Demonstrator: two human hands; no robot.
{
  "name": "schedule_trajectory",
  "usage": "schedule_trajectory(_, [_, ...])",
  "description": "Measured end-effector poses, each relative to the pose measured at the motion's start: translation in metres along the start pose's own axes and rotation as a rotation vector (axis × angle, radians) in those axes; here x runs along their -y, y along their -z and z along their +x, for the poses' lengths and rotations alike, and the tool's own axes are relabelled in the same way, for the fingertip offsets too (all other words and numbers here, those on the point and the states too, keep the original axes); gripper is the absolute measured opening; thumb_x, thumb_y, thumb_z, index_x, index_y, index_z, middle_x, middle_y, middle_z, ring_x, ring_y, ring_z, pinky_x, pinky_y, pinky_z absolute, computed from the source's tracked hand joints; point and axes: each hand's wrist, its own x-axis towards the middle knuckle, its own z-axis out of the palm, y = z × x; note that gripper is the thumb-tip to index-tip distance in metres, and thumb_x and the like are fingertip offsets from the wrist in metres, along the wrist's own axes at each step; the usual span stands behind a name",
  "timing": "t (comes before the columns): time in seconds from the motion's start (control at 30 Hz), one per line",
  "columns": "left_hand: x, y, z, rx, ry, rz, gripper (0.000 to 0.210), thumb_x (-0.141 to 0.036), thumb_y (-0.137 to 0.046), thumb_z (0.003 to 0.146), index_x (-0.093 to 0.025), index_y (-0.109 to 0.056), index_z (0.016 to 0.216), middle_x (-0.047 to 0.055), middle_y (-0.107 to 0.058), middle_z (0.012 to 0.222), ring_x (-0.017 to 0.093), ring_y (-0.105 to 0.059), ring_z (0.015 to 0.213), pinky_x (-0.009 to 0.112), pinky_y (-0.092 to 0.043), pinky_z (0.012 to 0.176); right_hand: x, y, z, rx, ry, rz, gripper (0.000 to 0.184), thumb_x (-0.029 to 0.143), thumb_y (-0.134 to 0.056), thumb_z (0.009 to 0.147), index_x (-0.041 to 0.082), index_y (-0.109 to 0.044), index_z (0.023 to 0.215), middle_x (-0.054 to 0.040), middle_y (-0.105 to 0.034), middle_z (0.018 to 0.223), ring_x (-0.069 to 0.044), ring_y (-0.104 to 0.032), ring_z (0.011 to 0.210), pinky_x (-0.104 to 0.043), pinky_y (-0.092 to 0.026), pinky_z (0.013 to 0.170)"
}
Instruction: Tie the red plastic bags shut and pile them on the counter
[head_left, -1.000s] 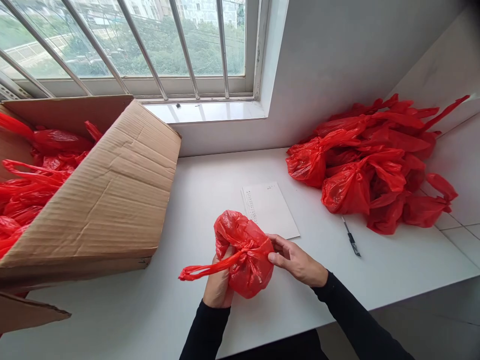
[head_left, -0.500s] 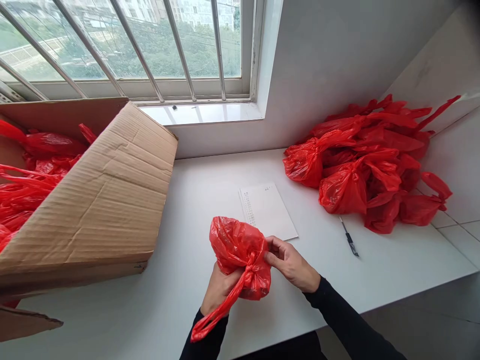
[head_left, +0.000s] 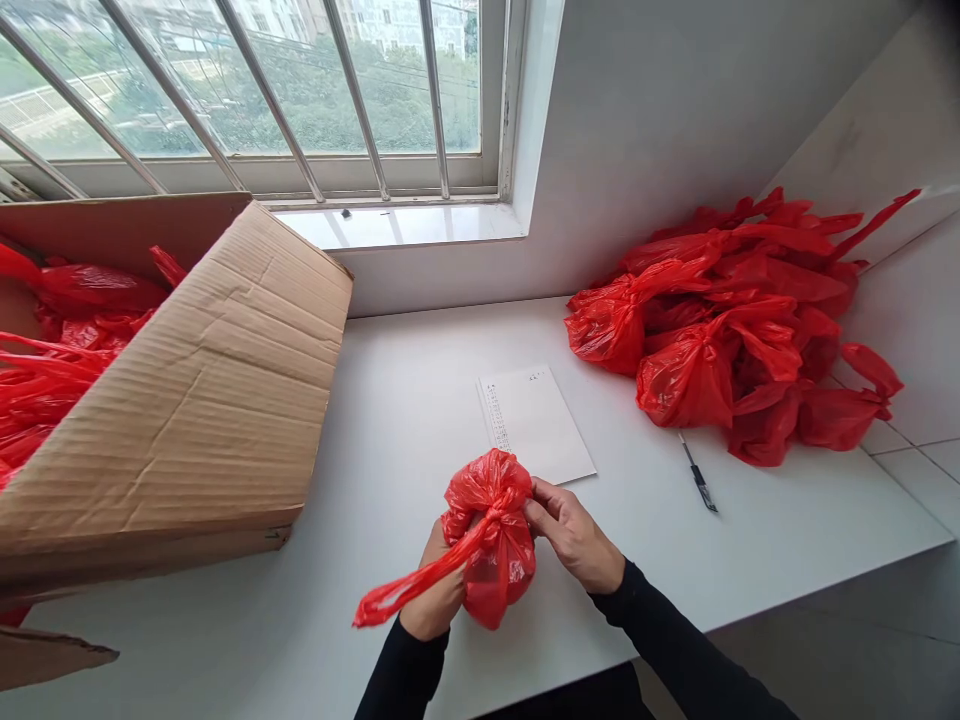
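Note:
A knotted red plastic bag [head_left: 499, 570] is held above the white table's front half, between my two hands. Its twisted handles trail out to the left across my left wrist. My left hand [head_left: 436, 590] grips the bag from the left and below, with most of its fingers hidden behind the plastic. My right hand [head_left: 574, 530] pinches the bag's right side near the knot, thumb and fingers closed on the film. What the bag contains cannot be seen. Just behind the bag lies a white sheet or pad of paper [head_left: 540, 425] with handwriting along its left side.
A large cardboard box [head_left: 195, 390] with more red bags [head_left: 90, 290] inside stands at the left. A heap of tied red bags [head_left: 720, 320] lies at the right against the wall. A black pen [head_left: 700, 482] rests on the white table [head_left: 405, 380] before the heap.
The bag has turned in my hands and dropped slightly, and its handles have swung further left. My right hand has shifted slightly left, still on the bag's right side.

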Motion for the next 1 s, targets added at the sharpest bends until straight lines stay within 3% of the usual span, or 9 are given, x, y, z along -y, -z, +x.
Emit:
schedule_trajectory(0.17, [0.006,0.006,0.003,0.022,-0.029,0.108,0.028,-0.042,-0.079,0.076,-0.017,-0.071,0.085,0.007,-0.067,0.078,0.022,-0.060,0.073,0.035,-0.054,0.070,0.005,-0.001,0.000,-0.067,-0.026,0.045,0.030,0.043,-0.058,0.097,0.019,-0.063,0.114,-0.0036,-0.064,0.100,-0.015,-0.056,0.085,-0.029,-0.048,0.079])
schedule_trajectory(0.43, [0.010,0.012,0.001,0.019,-0.049,0.067,0.053,-0.054,-0.076,0.074,-0.019,-0.070,0.113,0.011,-0.071,0.099,0.035,-0.062,0.108,0.047,-0.053,0.091,0.002,-0.003,-0.002,-0.074,-0.059,0.106,0.034,0.045,-0.058,0.098,0.022,-0.056,0.123,-0.0063,-0.063,0.116,-0.019,-0.061,0.101,-0.034,-0.050,0.088])
schedule_trajectory(0.53, [0.012,0.013,-0.002,0.045,-0.028,0.077,0.047,-0.050,-0.076,0.075,-0.018,-0.071,0.109,0.010,-0.071,0.102,0.034,-0.063,0.103,0.045,-0.053,0.091,-0.004,-0.001,-0.002,-0.092,-0.072,0.073,0.032,0.042,-0.064,0.094,0.022,-0.059,0.119,-0.0062,-0.065,0.115,-0.020,-0.061,0.102,-0.035,-0.049,0.092])
schedule_trajectory(0.63, [0.009,0.011,-0.004,0.084,0.040,0.174,0.030,-0.041,-0.075,0.080,-0.016,-0.071,0.096,0.009,-0.071,0.090,0.028,-0.066,0.088,0.040,-0.055,0.083,-0.009,0.001,-0.003,-0.141,-0.028,0.049,0.028,0.040,-0.069,0.091,0.019,-0.063,0.109,-0.0060,-0.068,0.107,-0.020,-0.063,0.098,-0.033,-0.049,0.089])
schedule_trajectory(0.73, [0.001,0.005,-0.006,0.100,0.047,0.230,0.028,-0.040,-0.072,0.084,-0.018,-0.070,0.102,0.009,-0.072,0.094,0.029,-0.067,0.096,0.039,-0.055,0.084,-0.007,0.002,-0.005,-0.171,0.006,0.079,0.029,0.040,-0.067,0.092,0.020,-0.063,0.113,-0.0062,-0.068,0.109,-0.020,-0.063,0.098,-0.032,-0.049,0.087])
schedule_trajectory(0.8, [-0.005,0.002,-0.006,0.084,0.015,0.222,0.032,-0.040,-0.071,0.085,-0.020,-0.069,0.109,0.010,-0.073,0.103,0.031,-0.067,0.102,0.040,-0.055,0.087,-0.003,0.000,-0.008,-0.141,-0.020,0.101,0.035,0.044,-0.061,0.095,0.023,-0.059,0.124,-0.0070,-0.065,0.118,-0.020,-0.062,0.104,-0.034,-0.049,0.091])
schedule_trajectory(0.9, [-0.009,-0.001,-0.004,0.062,0.022,0.227,0.032,-0.038,-0.074,0.082,-0.018,-0.071,0.107,0.011,-0.074,0.100,0.030,-0.069,0.093,0.043,-0.056,0.086,0.003,-0.003,-0.012,-0.033,-0.082,0.082,0.050,0.047,-0.062,0.095,0.027,-0.049,0.138,-0.0080,-0.061,0.128,-0.021,-0.060,0.112,-0.038,-0.048,0.099])
schedule_trajectory(1.0, [-0.006,0.002,-0.001,0.030,0.062,0.217,0.034,-0.035,-0.078,0.078,-0.016,-0.072,0.105,0.012,-0.075,0.095,0.030,-0.070,0.088,0.044,-0.058,0.083,0.003,-0.008,-0.012,0.012,-0.058,0.015,0.052,0.042,-0.070,0.090,0.025,-0.052,0.135,-0.0084,-0.062,0.126,-0.023,-0.060,0.113,-0.039,-0.047,0.100])
